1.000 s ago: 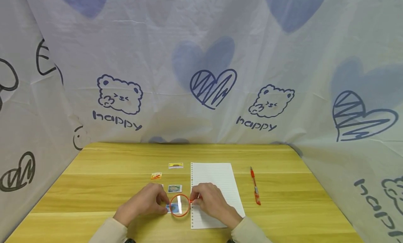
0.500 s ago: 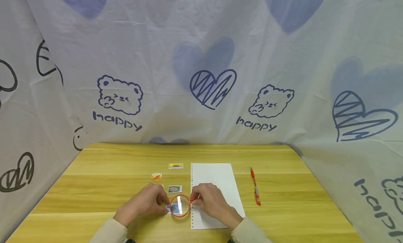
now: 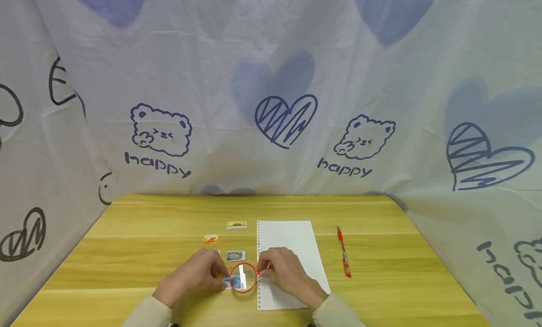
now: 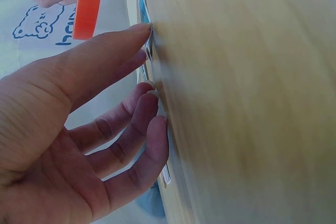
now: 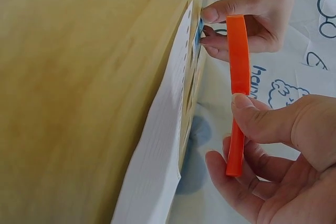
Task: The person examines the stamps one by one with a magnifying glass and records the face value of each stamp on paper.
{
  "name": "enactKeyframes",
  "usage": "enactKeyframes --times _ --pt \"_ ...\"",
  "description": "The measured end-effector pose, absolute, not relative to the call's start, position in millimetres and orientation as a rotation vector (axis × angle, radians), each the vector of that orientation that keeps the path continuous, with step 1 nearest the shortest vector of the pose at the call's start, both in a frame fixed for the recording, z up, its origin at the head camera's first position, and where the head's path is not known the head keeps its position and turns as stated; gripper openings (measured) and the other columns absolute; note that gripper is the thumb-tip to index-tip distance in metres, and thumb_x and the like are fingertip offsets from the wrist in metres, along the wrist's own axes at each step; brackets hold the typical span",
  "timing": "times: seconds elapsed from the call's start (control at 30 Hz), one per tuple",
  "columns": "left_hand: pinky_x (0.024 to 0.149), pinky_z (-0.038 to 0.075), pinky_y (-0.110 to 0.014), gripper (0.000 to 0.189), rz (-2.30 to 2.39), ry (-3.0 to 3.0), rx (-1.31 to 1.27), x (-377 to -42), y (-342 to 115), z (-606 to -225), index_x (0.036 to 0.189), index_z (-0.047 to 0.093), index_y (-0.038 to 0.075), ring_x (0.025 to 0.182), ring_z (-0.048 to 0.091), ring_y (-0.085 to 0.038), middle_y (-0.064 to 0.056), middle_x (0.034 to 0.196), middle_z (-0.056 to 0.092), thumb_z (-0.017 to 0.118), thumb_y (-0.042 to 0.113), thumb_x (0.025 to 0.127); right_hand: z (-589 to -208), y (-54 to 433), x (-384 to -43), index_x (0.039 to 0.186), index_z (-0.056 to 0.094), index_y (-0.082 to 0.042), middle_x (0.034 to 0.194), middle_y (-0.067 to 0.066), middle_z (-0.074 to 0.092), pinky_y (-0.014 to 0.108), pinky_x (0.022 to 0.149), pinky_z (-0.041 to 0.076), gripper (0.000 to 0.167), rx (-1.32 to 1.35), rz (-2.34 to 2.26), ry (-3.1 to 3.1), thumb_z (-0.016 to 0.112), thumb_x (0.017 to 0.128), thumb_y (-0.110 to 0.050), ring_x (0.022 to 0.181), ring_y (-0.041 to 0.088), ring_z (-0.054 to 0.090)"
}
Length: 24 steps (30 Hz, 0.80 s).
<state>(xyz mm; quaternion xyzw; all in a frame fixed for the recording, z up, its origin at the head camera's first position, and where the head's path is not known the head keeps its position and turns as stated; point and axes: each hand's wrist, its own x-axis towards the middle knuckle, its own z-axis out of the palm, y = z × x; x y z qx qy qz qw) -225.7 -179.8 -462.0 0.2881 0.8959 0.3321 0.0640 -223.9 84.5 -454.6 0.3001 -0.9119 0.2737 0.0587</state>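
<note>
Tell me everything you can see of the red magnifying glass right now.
The magnifying glass has a round orange-red rim, apparently plastic, a straight matching handle and a clear lens showing bright white glare. The right hand pinches it by the handle. It is held roughly level, apart from the table, its lens partly over the blue card in the head view.

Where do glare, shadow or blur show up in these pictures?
Head view: a bright white streak, probably glare, crosses the round red-rimmed magnifying glass; left wrist view: the grain of the yellow wooden table looks soft and smeared; right wrist view: a soft shadow runs beside the white lined paper sheet.
</note>
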Motion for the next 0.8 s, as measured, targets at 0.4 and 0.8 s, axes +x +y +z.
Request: enactKeyframes --times 0.4,0.8 --pt "0.064 0.050 -0.019 0.015 1.018 2.701 0.867 -226 -180 -462 0.088 0.082 0.012 0.074 0.059 -0.006 0.002 0.087 0.075 0.089 0.011 0.075 -452 84 -224 0.077 0.074 -0.019 0.075 -0.008 0.072 0.016 0.060 0.040 0.013 0.900 0.839 -2.774 0.085 0.079 -0.012 0.066 -0.005 0.051" --pt "0.065 0.052 -0.020 0.017 1.008 2.695 0.870 -225 -180 -461 0.090 0.082 0.010 0.074 0.063 -0.007 0.000 0.088 0.075 0.089 0.012 0.075 -444 97 -228 0.077 0.073 -0.017 0.075 -0.006 0.073 0.019 0.063 0.043 0.014 0.881 0.923 -2.746 0.084 0.081 -0.009 0.068 -0.002 0.055"
